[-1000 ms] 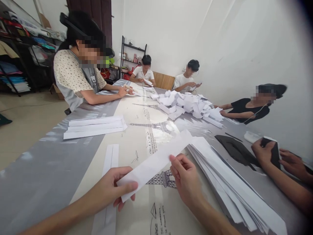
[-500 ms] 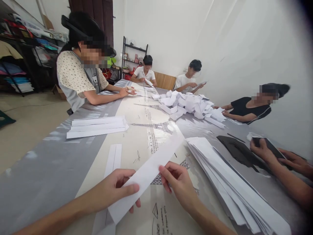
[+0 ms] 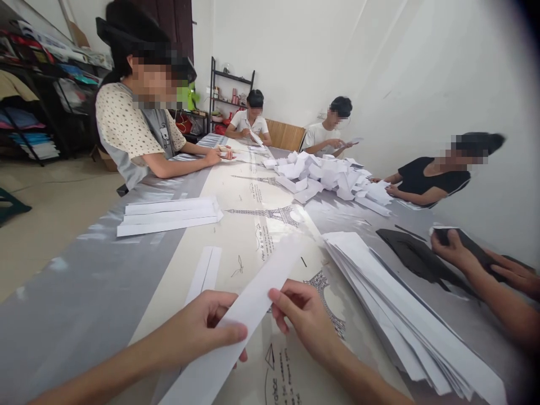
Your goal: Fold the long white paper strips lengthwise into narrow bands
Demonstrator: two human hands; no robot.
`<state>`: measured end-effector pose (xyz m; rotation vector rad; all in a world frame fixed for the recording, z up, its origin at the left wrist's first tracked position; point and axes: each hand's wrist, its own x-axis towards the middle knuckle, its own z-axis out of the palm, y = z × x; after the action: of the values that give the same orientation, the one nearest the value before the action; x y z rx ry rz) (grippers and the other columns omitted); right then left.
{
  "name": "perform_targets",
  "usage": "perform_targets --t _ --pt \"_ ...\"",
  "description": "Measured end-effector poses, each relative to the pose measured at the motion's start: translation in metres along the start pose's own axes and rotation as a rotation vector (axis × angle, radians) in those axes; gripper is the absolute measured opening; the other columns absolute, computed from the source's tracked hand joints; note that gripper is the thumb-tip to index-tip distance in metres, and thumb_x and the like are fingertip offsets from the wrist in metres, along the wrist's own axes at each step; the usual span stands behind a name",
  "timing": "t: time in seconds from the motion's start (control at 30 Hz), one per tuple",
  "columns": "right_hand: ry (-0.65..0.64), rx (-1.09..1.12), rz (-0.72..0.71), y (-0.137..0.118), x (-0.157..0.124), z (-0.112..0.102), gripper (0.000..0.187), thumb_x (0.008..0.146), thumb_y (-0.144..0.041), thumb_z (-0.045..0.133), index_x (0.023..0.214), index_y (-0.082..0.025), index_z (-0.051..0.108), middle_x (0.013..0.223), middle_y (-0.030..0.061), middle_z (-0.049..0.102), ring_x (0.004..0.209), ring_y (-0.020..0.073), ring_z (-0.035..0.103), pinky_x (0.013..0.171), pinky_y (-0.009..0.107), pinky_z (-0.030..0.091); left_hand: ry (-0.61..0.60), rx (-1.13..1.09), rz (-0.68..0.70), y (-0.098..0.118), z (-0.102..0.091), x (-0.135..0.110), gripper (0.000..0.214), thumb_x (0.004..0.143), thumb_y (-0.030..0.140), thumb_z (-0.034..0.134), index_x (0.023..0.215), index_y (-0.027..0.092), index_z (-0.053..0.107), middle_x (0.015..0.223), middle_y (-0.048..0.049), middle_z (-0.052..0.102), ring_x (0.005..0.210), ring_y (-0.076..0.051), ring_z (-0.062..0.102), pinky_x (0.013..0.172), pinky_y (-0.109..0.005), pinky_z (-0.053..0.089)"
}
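Observation:
A long white folded paper strip [image 3: 257,292] slants across the front of the table between my hands. My left hand [image 3: 211,323] grips it with the thumb on top and the fingers underneath. On the strip's right edge, my right hand [image 3: 301,312] pinches the paper between thumb and fingers. Behind my left hand another folded strip [image 3: 206,270] lies on the table, partly covered by my hand and the held strip. To the right of my right hand lies a fanned stack of white paper strips [image 3: 392,304].
The table [image 3: 97,281] has a printed tower runner. Several strips [image 3: 169,216] lie at left; a heap of folded papers [image 3: 324,174] sits farther back. Several people work around it. At right, a person's hands hold a dark object [image 3: 468,242] near black sheets [image 3: 413,256].
The held strip has slid down towards me through my hands, and its near end now runs out of the bottom of the view. My hands stay nearly in place, still gripping it.

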<state>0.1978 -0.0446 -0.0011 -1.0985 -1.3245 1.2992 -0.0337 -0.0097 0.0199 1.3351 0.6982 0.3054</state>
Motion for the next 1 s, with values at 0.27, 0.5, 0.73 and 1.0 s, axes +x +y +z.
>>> perform_targets --t 0.27,0.5,0.73,1.0 --pt "-0.058 0.056 0.122 0.006 -0.002 0.008 0.041 0.087 -0.051 0.074 0.066 -0.017 0.064 0.056 -0.0017 0.058 0.042 0.0082 0.044 0.043 0.023 0.032 0.005 -0.016 -0.048 -0.002 0.011 0.001 0.024 0.089 0.037 0.067 0.098 0.016 0.072 0.082 -0.0075 0.079 0.066 -0.02 0.072 0.063 -0.028 0.054" --pt "-0.002 0.082 0.107 0.003 -0.003 0.006 0.041 0.085 -0.047 0.078 0.063 -0.018 0.059 0.049 -0.0054 0.049 0.041 0.0063 0.035 0.043 0.023 0.025 -0.037 -0.018 -0.05 -0.004 0.012 -0.001 0.02 0.089 0.034 0.065 0.086 0.016 0.073 0.082 -0.0078 0.079 0.068 -0.02 0.072 0.067 -0.03 0.056" --pt "-0.008 0.106 0.16 0.004 -0.002 0.006 0.043 0.088 -0.049 0.075 0.064 -0.018 0.058 0.047 -0.0069 0.044 0.041 0.0061 0.029 0.044 0.025 0.02 -0.026 -0.053 -0.025 -0.008 0.011 0.003 0.021 0.088 0.036 0.065 0.086 0.016 0.071 0.084 -0.0076 0.079 0.067 -0.02 0.073 0.066 -0.03 0.055" --pt "0.066 0.073 0.188 0.004 -0.001 0.003 0.047 0.086 -0.052 0.077 0.062 -0.019 0.053 0.045 -0.0085 0.04 0.041 0.0061 0.024 0.045 0.026 0.016 -0.01 -0.055 -0.013 -0.016 0.013 0.004 0.024 0.092 0.04 0.064 0.088 0.017 0.065 0.082 -0.0086 0.08 0.065 -0.02 0.074 0.066 -0.03 0.055"
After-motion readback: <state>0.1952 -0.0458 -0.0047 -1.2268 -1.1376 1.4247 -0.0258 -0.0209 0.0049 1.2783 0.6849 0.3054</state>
